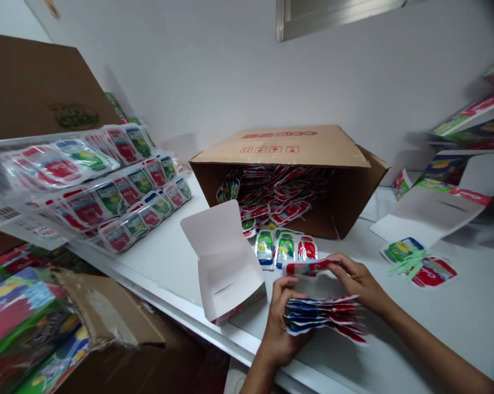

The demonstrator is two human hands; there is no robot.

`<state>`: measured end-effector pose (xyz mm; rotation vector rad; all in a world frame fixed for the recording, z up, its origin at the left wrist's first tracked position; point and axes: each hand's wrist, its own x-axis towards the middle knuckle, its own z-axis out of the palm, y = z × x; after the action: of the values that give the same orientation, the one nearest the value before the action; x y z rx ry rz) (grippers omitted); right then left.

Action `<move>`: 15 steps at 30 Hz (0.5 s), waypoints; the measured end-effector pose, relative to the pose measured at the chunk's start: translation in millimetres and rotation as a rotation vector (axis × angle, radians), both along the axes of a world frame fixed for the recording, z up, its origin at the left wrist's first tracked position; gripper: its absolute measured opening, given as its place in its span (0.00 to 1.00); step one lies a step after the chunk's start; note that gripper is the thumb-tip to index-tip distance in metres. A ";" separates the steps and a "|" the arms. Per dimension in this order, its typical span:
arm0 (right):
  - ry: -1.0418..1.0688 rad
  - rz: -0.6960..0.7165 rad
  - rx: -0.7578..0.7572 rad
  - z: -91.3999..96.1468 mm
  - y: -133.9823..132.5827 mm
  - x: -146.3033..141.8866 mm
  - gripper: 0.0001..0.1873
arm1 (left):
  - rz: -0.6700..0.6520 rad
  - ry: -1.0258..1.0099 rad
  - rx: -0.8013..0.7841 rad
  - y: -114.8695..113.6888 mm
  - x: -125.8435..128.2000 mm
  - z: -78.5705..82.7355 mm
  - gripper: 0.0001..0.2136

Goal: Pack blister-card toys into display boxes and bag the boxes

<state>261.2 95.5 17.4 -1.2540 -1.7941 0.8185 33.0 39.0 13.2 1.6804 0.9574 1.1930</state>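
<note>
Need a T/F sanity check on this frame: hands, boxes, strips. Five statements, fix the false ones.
1. The left hand holds a stack of packets. True.
2. The right hand is empty. False: the right hand grips a red packet.
3. The large brown carton is closed. False: the large brown carton is open toward the camera, with packets showing inside.
4. The small white-lined box has its lid shut. False: the small white-lined box stands open.
5. Pale green strips lie to the picture's right of both hands. True.
</note>
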 end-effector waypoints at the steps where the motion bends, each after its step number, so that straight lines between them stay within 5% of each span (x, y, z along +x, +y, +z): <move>1: 0.049 -0.071 -0.034 2.8 -7.6 -0.2 0.15 | 0.018 0.007 0.012 -0.2 0.0 -1.4 0.17; 5: 0.019 -0.143 -0.023 28.9 -17.7 4.5 0.16 | 0.050 0.019 0.048 -0.6 0.4 -7.2 0.16; 11: -0.554 0.426 0.050 109.4 -2.3 -14.8 0.16 | -0.025 0.077 0.115 -4.5 -0.6 -9.2 0.17; 15: -0.620 0.732 -0.040 116.7 14.2 -41.0 0.17 | -0.031 -0.029 0.054 -9.4 -0.1 -11.0 0.32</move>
<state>220.2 109.7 134.0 -0.9118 -2.8370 0.9033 32.9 29.5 2.2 1.7095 0.8853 1.2295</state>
